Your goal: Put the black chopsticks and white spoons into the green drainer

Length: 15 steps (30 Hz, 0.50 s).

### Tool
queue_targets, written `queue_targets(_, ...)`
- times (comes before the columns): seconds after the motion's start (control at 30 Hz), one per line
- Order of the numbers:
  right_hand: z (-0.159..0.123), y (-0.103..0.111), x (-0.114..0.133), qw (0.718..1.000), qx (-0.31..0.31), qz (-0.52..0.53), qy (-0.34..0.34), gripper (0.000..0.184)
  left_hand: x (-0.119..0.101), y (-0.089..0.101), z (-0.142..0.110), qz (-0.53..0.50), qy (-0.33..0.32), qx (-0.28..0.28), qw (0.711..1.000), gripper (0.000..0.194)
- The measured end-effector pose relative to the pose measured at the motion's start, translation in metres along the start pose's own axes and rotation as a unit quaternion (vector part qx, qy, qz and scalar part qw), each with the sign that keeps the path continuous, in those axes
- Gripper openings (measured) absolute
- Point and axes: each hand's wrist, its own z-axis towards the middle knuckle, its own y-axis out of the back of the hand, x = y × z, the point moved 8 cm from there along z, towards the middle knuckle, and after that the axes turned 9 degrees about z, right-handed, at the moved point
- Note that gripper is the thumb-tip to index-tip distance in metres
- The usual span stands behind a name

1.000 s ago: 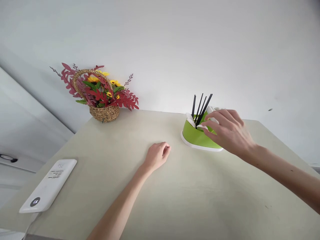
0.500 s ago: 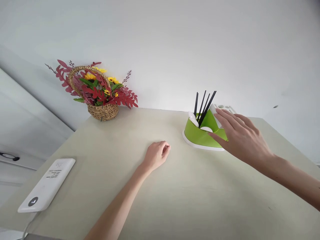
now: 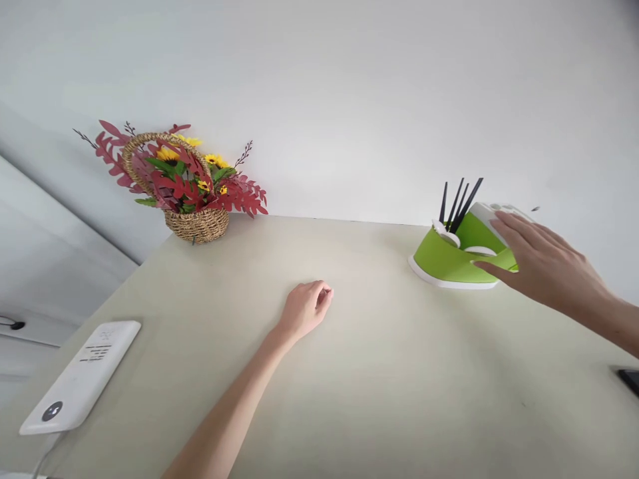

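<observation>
My right hand [image 3: 554,266] is on the right end of a green and white utensil holder [image 3: 439,256], its thumb at the front side and its fingers over the raised white part with round holes [image 3: 499,209]. Several black chopsticks [image 3: 459,206] stand in the holder, leaning to the right. White spoons [image 3: 446,234] sit beside them, and another white rounded piece [image 3: 480,251] shows further right. Whether the holder's base touches the table is hard to tell. Loosely curled, my left hand [image 3: 305,309] rests on the table, with nothing visible in it.
A woven basket of artificial flowers [image 3: 197,226] stands at the back left of the pale table [image 3: 379,372], by the wall. At the left edge lies a white device [image 3: 82,379] with a round display and a cable. A dark object [image 3: 630,380] shows at the right edge.
My right hand and the utensil holder have moved together to the right. My left hand stays curled on the table. The view has turned slightly right, bringing a dark object in at the right.
</observation>
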Motion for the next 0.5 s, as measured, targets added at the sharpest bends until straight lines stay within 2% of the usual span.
queue_targets(0.17, -0.005, -0.007, -0.048, 0.999, 0.024, -0.002, -0.037, 0.071, 0.0, 0.001, 0.0, -0.004, 0.0, 0.001, 1.0, 0.023)
queue_targets(0.27, -0.008, -0.008, -0.056, 0.999, 0.028, 0.006, -0.03, 0.073, 0.0, 0.002, 0.001, -0.003, 0.001, 0.001, 1.0, 0.024)
queue_targets(0.37, -0.018, 0.003, -0.038, 1.0, -0.02, 0.018, -0.007, 0.073, 0.0, 0.002, 0.001, -0.002, 0.004, 0.004, 1.0, 0.025)
queue_targets(0.43, -0.03, 0.016, -0.015, 0.996, -0.082, 0.044, 0.017, 0.071, 0.0, 0.002, 0.001, -0.001, 0.006, 0.006, 1.0, 0.025)
queue_targets(0.5, -0.046, 0.019, 0.016, 0.99, -0.09, 0.087, 0.071, 0.072, 0.0, 0.002, 0.001, 0.001, 0.008, 0.007, 1.0, 0.025)
